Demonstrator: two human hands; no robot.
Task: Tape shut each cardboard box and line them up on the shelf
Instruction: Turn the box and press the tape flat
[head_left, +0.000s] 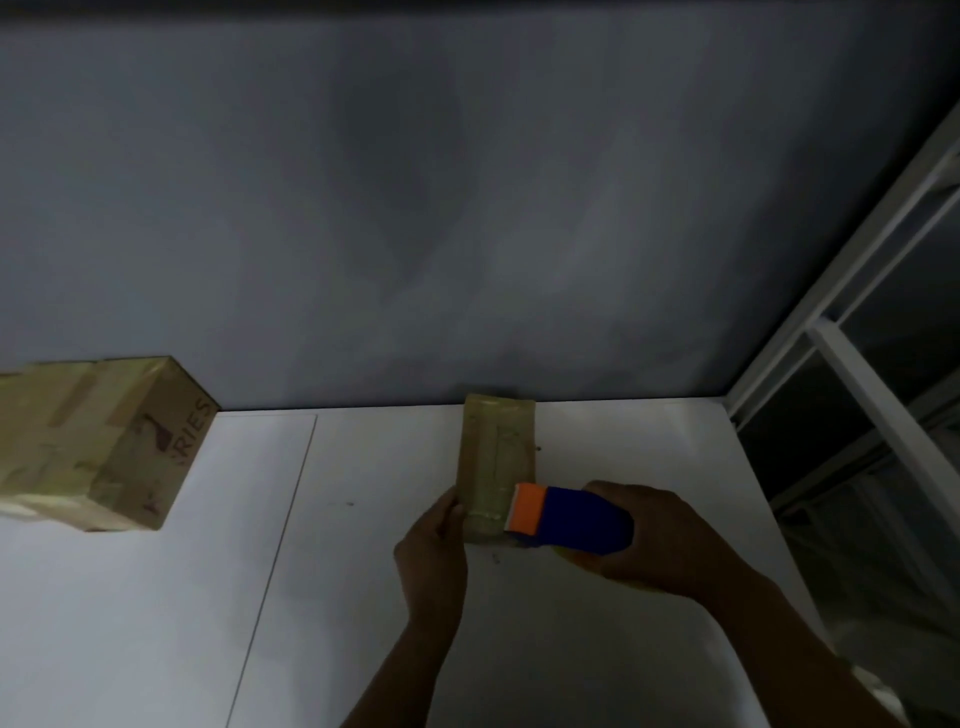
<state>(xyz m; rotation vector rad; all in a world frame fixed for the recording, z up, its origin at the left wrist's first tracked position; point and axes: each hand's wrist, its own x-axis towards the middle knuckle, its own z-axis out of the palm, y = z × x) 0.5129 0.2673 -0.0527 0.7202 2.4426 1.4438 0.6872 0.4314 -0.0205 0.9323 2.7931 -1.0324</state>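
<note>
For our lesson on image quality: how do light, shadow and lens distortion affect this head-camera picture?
Head view: dim overall, colours muted except the orange-and-blue tape dispenser; a soft dark shadow falls on the grey wall; the window frame leans from wide-angle distortion; the small box looks soft, its edges blurred.

Views: one, a wide-angle camera worn on the person's head.
Position: above the white counter (156, 623), behind both hands.
Direction: forward and down, toward the grey wall (467, 182) at the counter's far edge.
Range: near; forearms enter from the bottom edge; the left hand (434, 551) holding the small box (496, 452) and the right hand (660, 540) gripping the tape dispenser (576, 517) sit low, right of centre.
Framing: wall fills the upper half, counter the lower; the left edge cuts the large box (88, 447); a white frame (878, 402) leans along the right edge.
</note>
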